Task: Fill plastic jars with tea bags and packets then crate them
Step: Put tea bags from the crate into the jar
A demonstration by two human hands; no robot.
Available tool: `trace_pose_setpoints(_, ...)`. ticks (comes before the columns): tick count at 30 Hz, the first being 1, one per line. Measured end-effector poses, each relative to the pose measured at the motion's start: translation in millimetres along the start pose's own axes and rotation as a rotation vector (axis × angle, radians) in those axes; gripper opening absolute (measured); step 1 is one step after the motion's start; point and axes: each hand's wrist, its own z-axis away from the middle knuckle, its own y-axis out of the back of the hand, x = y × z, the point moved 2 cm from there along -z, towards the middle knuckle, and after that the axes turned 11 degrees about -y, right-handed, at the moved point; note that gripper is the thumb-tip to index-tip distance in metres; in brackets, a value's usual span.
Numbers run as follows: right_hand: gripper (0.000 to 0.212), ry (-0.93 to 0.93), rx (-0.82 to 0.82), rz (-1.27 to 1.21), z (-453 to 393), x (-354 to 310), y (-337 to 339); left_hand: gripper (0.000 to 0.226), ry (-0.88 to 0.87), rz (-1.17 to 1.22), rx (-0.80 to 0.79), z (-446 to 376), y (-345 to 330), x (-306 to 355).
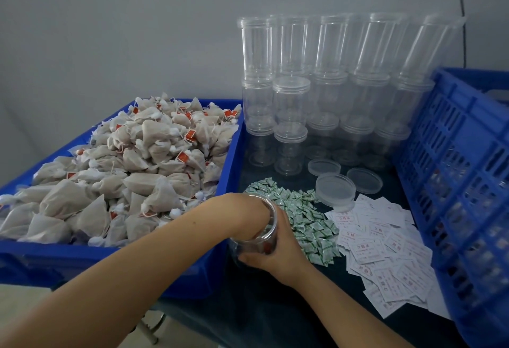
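A clear plastic jar point(271, 223) stands on the dark table beside the blue bin point(230, 152). My right hand point(278, 255) grips the jar's lower side from the right. My left hand point(242, 211) reaches down through the jar's mouth; its fingers are inside, blurred behind the plastic, so how they lie is unclear. Something pale and a bit of red show inside the jar. The bin is heaped with beige tea bags point(137, 168) with red tags. Small green packets point(308, 223) lie in a pile just right of the jar.
White printed slips point(385, 245) are spread right of the packets. Loose clear lids point(334, 189) lie behind them. Stacks of empty lidded jars point(330, 85) stand against the wall. A blue slotted crate point(454, 182) fills the right side, with filled jars dimly visible inside.
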Motion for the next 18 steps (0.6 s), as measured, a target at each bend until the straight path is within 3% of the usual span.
trace_pose_setpoints(3, 0.105, -0.001, -0.017, -0.013, 0, 0, -1, 0.026, -0.038, 0.080, -0.020, 3, 1, -1)
trace_pose_setpoints(5, 0.104, -0.004, -0.031, -0.029, 0, 1, -1, 0.024, -0.092, 0.177, 0.063, 13, 8, -7)
trace_pose_setpoints(8, 0.096, -0.004, -0.026, -0.024, 3, -3, 0, 0.018, -0.077, 0.382, 0.378, 46, 28, -33)
trace_pose_setpoints(11, 0.089, -0.015, -0.037, -0.048, 6, -6, 1, 0.012, 0.097, 0.458, 0.744, 70, 31, -75)
trace_pose_setpoints(13, 0.088, -0.016, -0.044, -0.062, 7, -8, 1, 0.014, 0.245, 0.409, 0.908, 73, 21, -100)
trace_pose_setpoints(18, 0.093, -0.013, -0.054, -0.052, 8, -9, 1, 0.042, 0.521, 0.197, 0.864, 51, -21, -135)
